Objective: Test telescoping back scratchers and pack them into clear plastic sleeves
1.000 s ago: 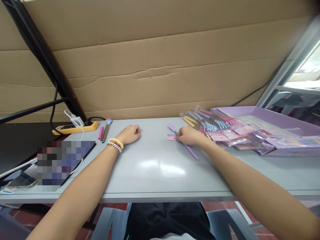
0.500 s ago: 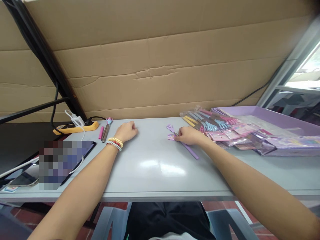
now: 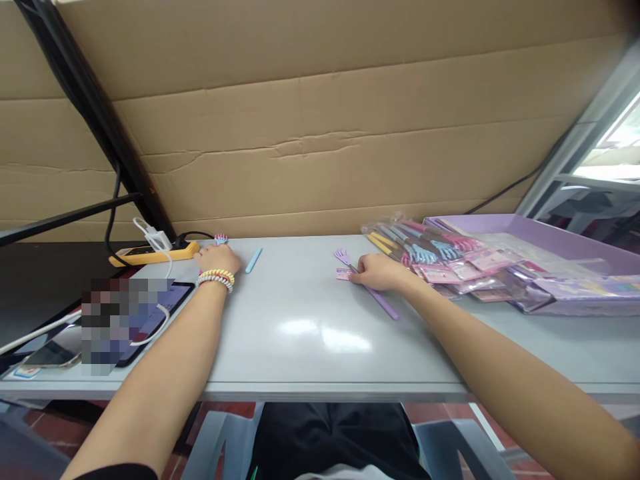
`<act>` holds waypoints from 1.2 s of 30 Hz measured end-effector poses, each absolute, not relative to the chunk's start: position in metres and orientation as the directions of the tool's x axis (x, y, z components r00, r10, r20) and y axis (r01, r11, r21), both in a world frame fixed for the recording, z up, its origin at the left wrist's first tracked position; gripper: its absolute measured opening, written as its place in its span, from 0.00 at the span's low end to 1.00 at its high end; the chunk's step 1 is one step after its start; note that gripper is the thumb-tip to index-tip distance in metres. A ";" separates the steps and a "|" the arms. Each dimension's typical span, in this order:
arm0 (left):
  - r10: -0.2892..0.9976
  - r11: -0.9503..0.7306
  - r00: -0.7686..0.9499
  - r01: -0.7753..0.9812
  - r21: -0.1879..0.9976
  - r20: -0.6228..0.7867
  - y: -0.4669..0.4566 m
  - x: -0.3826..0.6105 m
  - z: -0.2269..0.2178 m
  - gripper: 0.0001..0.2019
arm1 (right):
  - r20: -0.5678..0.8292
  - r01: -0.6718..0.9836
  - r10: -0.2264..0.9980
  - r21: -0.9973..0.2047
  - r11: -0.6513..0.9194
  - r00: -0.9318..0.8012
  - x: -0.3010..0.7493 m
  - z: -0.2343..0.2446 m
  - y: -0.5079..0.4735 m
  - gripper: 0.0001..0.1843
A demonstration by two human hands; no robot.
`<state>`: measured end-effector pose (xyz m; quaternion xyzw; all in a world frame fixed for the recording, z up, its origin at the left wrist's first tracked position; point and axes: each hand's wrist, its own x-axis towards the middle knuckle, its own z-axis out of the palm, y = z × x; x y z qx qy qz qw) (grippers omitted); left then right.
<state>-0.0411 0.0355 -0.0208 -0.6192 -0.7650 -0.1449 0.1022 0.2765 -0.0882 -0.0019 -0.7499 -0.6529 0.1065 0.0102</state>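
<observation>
My right hand is closed, pinching a purple back scratcher whose small claw head points away from me. A small pink-and-purple card lies beside its shaft at my fingertips. At the left back of the table, my left hand reaches over another back scratcher, whose pink-and-blue claw head shows just beyond my knuckles. The left fingers bend down and are mostly hidden, so their grip cannot be made out. To the right of that hand lies a light blue stick-like piece.
Bagged back scratchers and pink cards are piled at the right, against a purple tray. A yellow power strip, a tablet and a phone with white cables lie left. Cardboard stands behind.
My left hand has moved left, onto the spot where the pink tube and brown shafts lay. The light blue piece now shows where that hand was. My right hand stays put.
</observation>
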 end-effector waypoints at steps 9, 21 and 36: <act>0.965 0.169 -0.200 0.970 0.176 0.172 0.035 -0.041 -0.013 0.21 | -0.139 0.980 0.984 -0.146 -0.135 0.115 0.277 -0.003 -0.089 0.16; 0.576 -0.761 0.563 0.634 0.137 0.593 -0.026 0.029 0.003 0.14 | 0.229 0.858 0.963 -0.458 0.233 -0.139 0.269 -0.001 -0.097 0.16; 0.438 -0.877 0.665 0.464 0.124 0.605 -0.045 0.040 0.000 0.16 | 0.103 0.115 0.978 -0.985 0.125 -0.183 0.258 -0.015 -0.087 0.23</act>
